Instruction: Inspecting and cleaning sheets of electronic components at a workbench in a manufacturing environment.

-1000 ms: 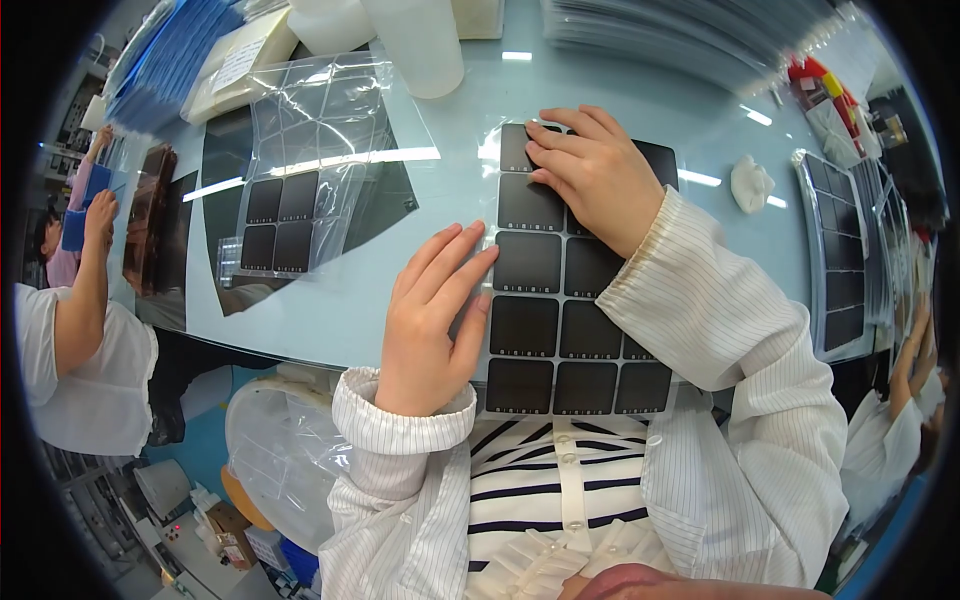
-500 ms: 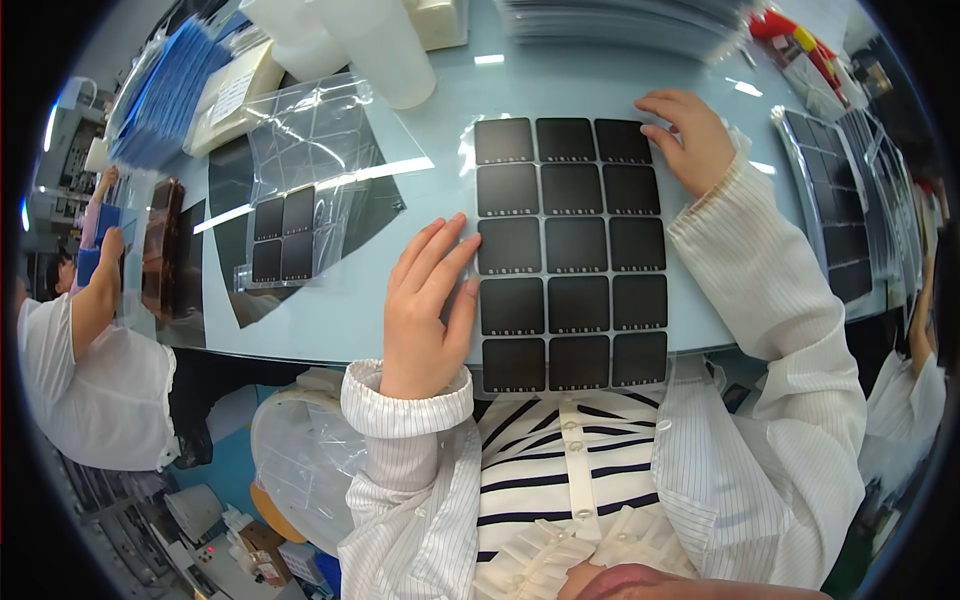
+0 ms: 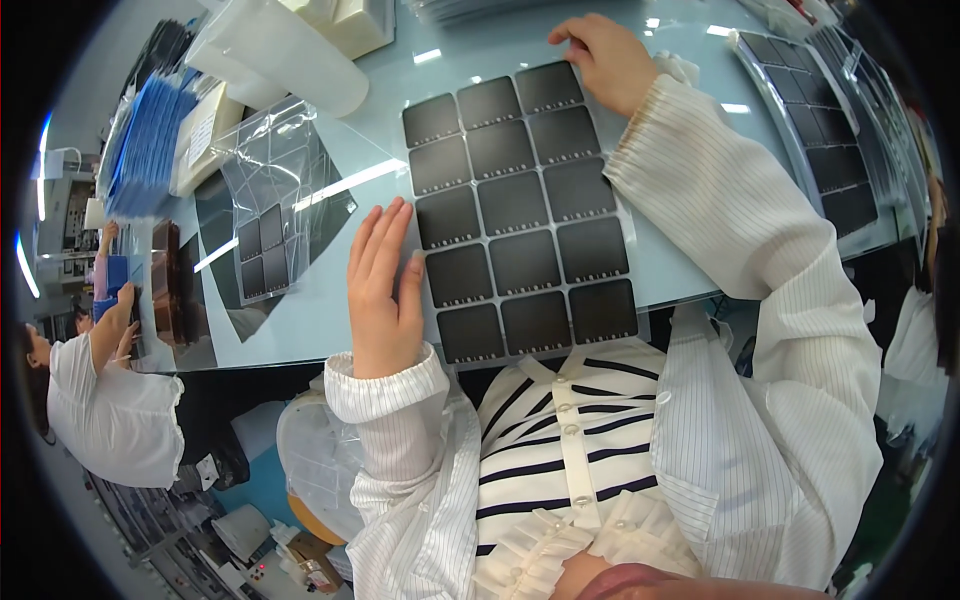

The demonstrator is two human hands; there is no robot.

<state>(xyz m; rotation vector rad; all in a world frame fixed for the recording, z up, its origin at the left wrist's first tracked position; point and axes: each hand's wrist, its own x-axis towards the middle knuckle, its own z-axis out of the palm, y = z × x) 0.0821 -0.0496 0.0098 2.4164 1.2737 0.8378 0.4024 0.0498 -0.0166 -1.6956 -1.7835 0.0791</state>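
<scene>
A sheet of dark rectangular panels (image 3: pixel 515 205), set in rows of three with pale gaps between, lies slanted before me, its near end over the table edge. Along its left edge rests my left hand (image 3: pixel 383 285), fingers stretched out and the thumb close to the sheet. Just past the far right corner is my right hand (image 3: pixel 610 68), fingers bent and apart, with nothing visible between them. Whether its thumb touches the corner is hard to see.
On the left of the glossy table (image 3: pixel 310 335) lies a clear plastic sleeve (image 3: pixel 275 180) over a dark sheet. A translucent container (image 3: pixel 300 60) and blue stacked sheets (image 3: pixel 150 140) stand behind. More panel sheets (image 3: pixel 815 120) lie at right. A person in white (image 3: pixel 115 400) sits at far left.
The panel sheet has turned from nearly straight to slanted, its far end now toward the left. My right hand has shifted up and left in view; my left hand stays beside the left edge.
</scene>
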